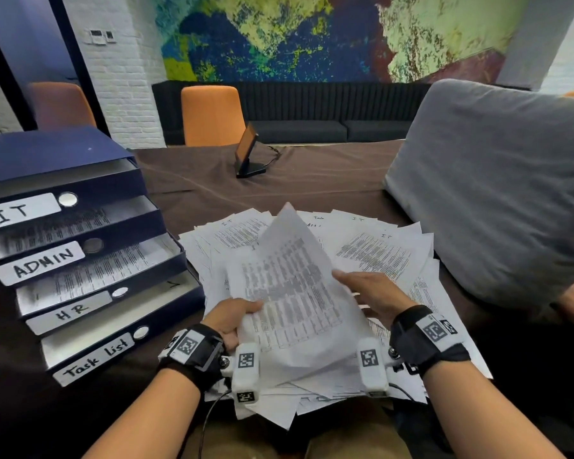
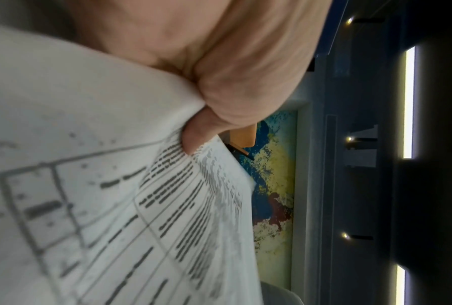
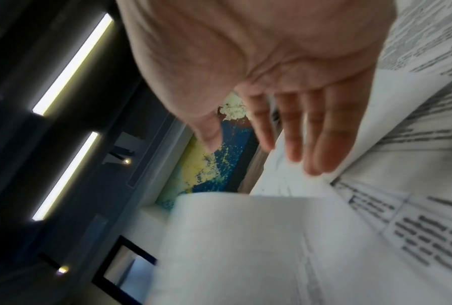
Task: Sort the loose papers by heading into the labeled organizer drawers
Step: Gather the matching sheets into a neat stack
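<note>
White paper, a printed sheet (image 1: 292, 286) with a table on it, is pinched at its lower left edge by the left hand (image 1: 231, 321), thumb on top and fingers curled beneath, so this grip is clamped on the sheet; the sheet stands lifted and curled above the pile of loose papers (image 1: 371, 256); the right hand (image 1: 370, 289) has its fingers (image 3: 295, 132) straight and spread, this grip apart, at the sheet's right edge; the pile lies fanned across the brown-clothed surface (image 1: 212, 183); left of it stands the blue organizer (image 1: 47, 154), its drawers pulled out and labelled IT, ADMIN, HR and Task list; a grey cushion (image 1: 497, 180) sits to the right.
</note>
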`<act>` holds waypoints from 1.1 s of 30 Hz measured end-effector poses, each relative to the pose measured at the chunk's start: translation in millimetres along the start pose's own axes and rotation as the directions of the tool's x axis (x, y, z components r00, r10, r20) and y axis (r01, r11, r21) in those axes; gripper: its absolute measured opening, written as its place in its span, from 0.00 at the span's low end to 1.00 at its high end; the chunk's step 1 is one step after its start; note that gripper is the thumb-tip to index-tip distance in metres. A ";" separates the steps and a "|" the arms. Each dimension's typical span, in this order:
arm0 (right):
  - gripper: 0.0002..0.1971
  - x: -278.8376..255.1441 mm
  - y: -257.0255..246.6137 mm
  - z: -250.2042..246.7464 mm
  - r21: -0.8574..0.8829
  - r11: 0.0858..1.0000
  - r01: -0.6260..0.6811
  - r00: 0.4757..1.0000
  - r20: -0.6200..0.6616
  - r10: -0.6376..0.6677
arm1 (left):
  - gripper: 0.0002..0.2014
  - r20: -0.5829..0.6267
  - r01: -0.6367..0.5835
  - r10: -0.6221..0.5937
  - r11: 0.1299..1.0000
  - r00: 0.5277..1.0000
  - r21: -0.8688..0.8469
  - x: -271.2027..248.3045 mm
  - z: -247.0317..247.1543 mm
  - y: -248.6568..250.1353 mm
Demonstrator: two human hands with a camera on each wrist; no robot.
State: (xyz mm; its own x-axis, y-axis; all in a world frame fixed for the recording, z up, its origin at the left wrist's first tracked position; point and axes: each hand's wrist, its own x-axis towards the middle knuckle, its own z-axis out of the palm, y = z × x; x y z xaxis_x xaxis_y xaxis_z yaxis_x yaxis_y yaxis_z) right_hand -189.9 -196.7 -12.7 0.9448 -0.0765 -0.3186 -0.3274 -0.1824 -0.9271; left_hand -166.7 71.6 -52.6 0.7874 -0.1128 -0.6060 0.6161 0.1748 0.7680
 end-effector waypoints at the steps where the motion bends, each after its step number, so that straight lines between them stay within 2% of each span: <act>1: 0.19 2.0 -0.9 1.6 0.045 0.998 -0.043 0.996 -0.072 0.046 | 0.13 -0.043 -0.009 0.009 1.000 0.999 -0.001 0.6 -5.3 0.6; 3: 0.19 9.5 1.7 3.1 0.065 0.991 -0.116 0.958 -0.257 0.129 | 0.06 -0.128 -0.028 0.026 1.000 0.991 -0.010 1.7 -16.5 0.7; 5: 0.20 14.6 6.5 6.8 -0.005 0.981 -0.193 0.922 -0.344 0.180 | 0.08 -0.178 -0.046 0.037 0.998 0.983 -0.049 2.3 -25.9 -1.9; 6: 0.24 17.0 8.4 10.3 -0.007 0.974 -0.225 0.915 -0.346 0.209 | 0.09 -0.190 -0.047 0.035 0.997 0.981 -0.061 1.4 -28.6 -4.0; 9: 0.45 25.3 8.6 22.6 0.023 0.970 -0.244 0.910 -0.339 0.237 | 0.08 -0.200 -0.042 0.028 0.997 0.979 -0.066 1.1 -31.3 -9.4; 11: 0.48 31.1 7.3 28.1 0.029 0.970 -0.243 0.906 -0.351 0.237 | 0.06 -0.217 -0.029 0.026 0.999 0.976 -0.015 0.5 -30.1 -10.9; 12: 0.45 32.7 6.0 30.0 0.039 0.968 -0.246 0.909 -0.337 0.245 | 0.06 -0.210 -0.026 0.026 1.000 0.977 0.005 -0.6 -29.2 -11.5; 15: 0.25 29.5 5.4 36.2 -0.005 0.968 -0.249 0.936 -0.260 0.240 | 0.10 -0.153 -0.040 0.047 0.998 0.987 0.047 -1.6 -27.8 -12.9; 18: 0.08 20.8 17.9 40.7 -0.301 0.929 -0.217 0.973 -0.144 0.181 | 0.13 -0.099 -0.067 0.076 0.993 0.992 0.097 -10.2 -26.1 -10.8; 21: 0.06 9.8 34.0 32.3 -0.422 0.880 -0.216 0.975 -0.053 0.214 | 0.11 -0.042 -0.057 0.063 0.991 0.997 0.125 -14.8 -26.9 -7.6; 23: 0.07 2.7 41.7 22.6 -0.339 0.919 -0.200 0.979 -0.029 0.202 | 0.08 -0.044 -0.047 0.053 0.992 0.998 0.120 -14.3 -28.4 -6.7; 24: 0.07 -1.5 44.3 18.6 -0.244 0.955 -0.168 0.985 -0.065 0.157 | 0.08 -0.048 -0.047 0.053 0.992 0.997 0.117 -13.4 -29.3 -6.0; 25: 0.07 -6.4 46.9 15.8 -0.145 0.983 -0.116 0.982 -0.168 0.091 | 0.09 -0.053 -0.053 0.059 0.992 0.997 0.113 -12.5 -30.4 -5.4; 27: 0.08 -7.7 56.2 7.3 -0.026 1.000 0.011 0.911 -0.412 -0.021 | 0.11 -0.049 -0.061 0.066 0.994 0.997 0.088 -12.0 -32.1 -5.3; 28: 0.07 -10.6 58.5 6.8 0.018 0.999 0.031 0.902 -0.432 -0.020 | 0.12 -0.049 -0.058 0.062 0.996 0.997 0.074 -11.9 -33.0 -6.2; 29: 0.04 -13.9 60.2 9.2 0.067 0.997 0.022 0.923 -0.385 0.006 | 0.12 -0.038 -0.050 0.052 0.996 0.998 0.068 -11.8 -33.5 -7.6; 30: 0.04 -17.0 62.2 11.6 0.060 0.998 -0.006 0.946 -0.322 0.025 | 0.13 -0.017 -0.040 0.041 0.997 0.999 0.061 -12.5 -33.0 -9.4; 31: 0.06 -15.8 63.9 10.8 0.007 1.000 -0.015 0.947 -0.320 0.016 | 0.13 0.002 -0.033 0.033 0.998 0.999 0.062 -13.2 -32.7 -11.3; 32: 0.08 -13.5 61.9 7.7 -0.042 0.999 0.002 0.923 -0.384 -0.018 | 0.13 0.013 -0.030 0.029 0.998 0.999 0.060 -13.4 -32.4 -12.6; 33: 0.10 -8.6 59.7 0.6 -0.052 0.998 0.028 0.866 -0.497 -0.050 | 0.13 0.011 -0.028 0.028 0.998 1.000 0.056 -13.4 -32.7 -13.6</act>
State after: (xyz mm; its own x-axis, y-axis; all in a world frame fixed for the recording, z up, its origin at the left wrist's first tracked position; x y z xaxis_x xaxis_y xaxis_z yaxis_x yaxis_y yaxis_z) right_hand -217.6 -206.3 -65.5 0.8285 -0.5445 -0.1311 -0.3009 -0.2353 -0.9242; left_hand -186.3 102.6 -61.6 0.8044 -0.1185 -0.5822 0.5937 0.1225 0.7953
